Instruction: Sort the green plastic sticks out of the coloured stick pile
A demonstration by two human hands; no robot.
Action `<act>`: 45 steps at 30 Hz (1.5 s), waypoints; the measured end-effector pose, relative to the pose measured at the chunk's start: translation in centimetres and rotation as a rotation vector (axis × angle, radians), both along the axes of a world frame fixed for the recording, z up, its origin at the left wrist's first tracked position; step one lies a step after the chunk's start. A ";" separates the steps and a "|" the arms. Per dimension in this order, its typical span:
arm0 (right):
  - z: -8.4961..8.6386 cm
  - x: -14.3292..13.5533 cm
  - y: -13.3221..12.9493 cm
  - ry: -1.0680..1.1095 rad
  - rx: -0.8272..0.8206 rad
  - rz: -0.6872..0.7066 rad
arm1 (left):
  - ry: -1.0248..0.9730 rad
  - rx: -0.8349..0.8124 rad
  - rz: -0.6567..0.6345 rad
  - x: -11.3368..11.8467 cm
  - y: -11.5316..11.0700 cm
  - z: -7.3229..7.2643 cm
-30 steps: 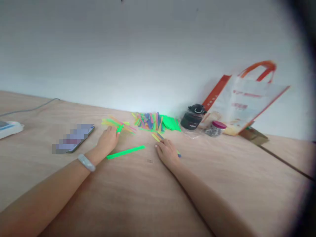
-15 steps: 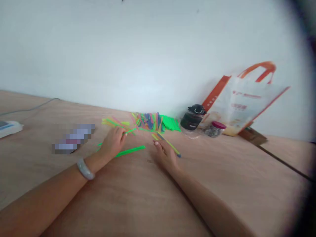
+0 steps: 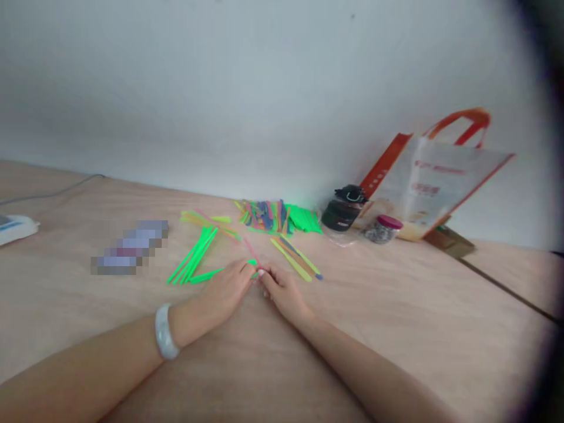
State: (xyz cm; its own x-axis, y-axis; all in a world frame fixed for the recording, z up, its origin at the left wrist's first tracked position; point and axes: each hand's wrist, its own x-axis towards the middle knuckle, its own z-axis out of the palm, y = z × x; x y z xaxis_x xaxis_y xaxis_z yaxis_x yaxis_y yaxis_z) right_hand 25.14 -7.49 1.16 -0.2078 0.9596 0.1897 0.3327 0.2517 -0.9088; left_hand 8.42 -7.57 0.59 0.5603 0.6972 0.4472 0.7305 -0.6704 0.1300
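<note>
Pinching a pink strip (image 3: 252, 251), hands (image 3: 284, 294) meet; the jar (image 3: 382, 230) holds greyish bits (image 3: 378, 234).

To my left on the pale wooden tabletop (image 3: 405, 317), I see a thin grey cable (image 3: 57, 193) running near the plain whitish wall (image 3: 185, 94). A white plastic device with a blue patch (image 3: 16, 229) sits at the view's left edge. Nearer me lies a flat, oblong thing (image 3: 132, 247), perhaps a phone, though blurred into blocks. Over on my right stands a squat black bottle with a looped lid (image 3: 340, 216), then a clear round jar with a magenta lid (image 3: 381, 231). Behind them, a white bag with orange-red handles (image 3: 438, 179) leans beside a brown cardboard box (image 3: 453, 242).
</note>
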 end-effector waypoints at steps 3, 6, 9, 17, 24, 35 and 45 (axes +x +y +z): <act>0.1 -0.2 -0.1 -0.048 0.049 0.034 | 0.028 -0.015 0.006 0.1 0.0 0.0; 0.3 -0.1 -0.1 -0.056 0.049 0.029 | 0.021 -0.044 0.020 0.2 0.1 0.2; 0.5 -0.1 0.1 -0.066 0.038 0.029 | -0.027 -0.083 0.019 0.2 0.2 0.6; 0.3 2.7 3.0 -0.099 0.020 -0.239 | -0.202 -0.326 0.071 -0.4 0.1 1.7; -0.3 5.1 4.4 -0.875 0.331 -0.332 | -0.043 -0.102 0.018 -0.2 0.8 -0.2; -0.8 5.1 5.2 -1.174 0.341 -0.296 | -0.016 -0.131 -0.013 -1.5 3.3 -2.2; -1.4 4.5 4.1 -0.994 0.558 -0.199 | 0.034 0.071 0.410 -4.1 3.6 1.6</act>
